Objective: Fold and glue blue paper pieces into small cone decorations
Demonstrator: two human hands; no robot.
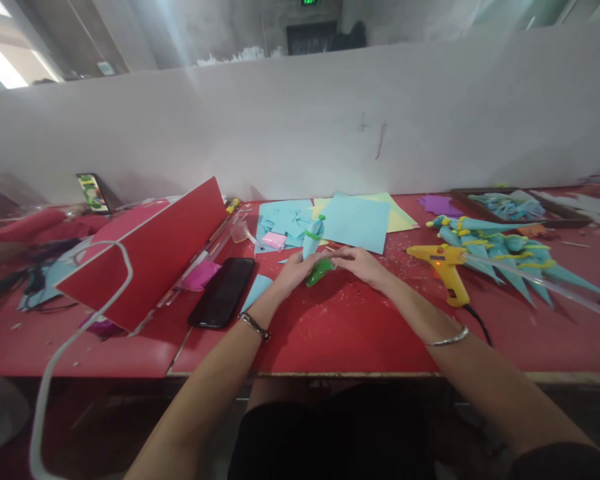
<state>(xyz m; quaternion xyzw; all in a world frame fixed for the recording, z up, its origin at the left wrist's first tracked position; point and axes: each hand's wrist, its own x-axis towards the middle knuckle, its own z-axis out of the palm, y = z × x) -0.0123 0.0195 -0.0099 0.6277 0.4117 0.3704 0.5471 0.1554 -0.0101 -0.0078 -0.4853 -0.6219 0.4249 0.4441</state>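
Note:
My left hand (298, 268) is closed around a light blue paper piece (311, 244) that stands up from the fingers, with green trim and a small green ball at its top. A shiny green packet (320, 272) hangs just below the fingers, between both hands. The fingers of my right hand (361, 264) are pinched together at the packet's upper right edge; what lies between the fingertips is too small to make out. Behind the hands lie blue paper sheets (355, 220) and a pink packet (274, 241).
A yellow glue gun (443, 267) lies right of my hands, before a pile of blue paper cones (515, 257) with yellow trim. On the left are a black phone (222, 293), a red board (155, 260) and a white curved bar (55, 360). A tray (570, 217) stands back right.

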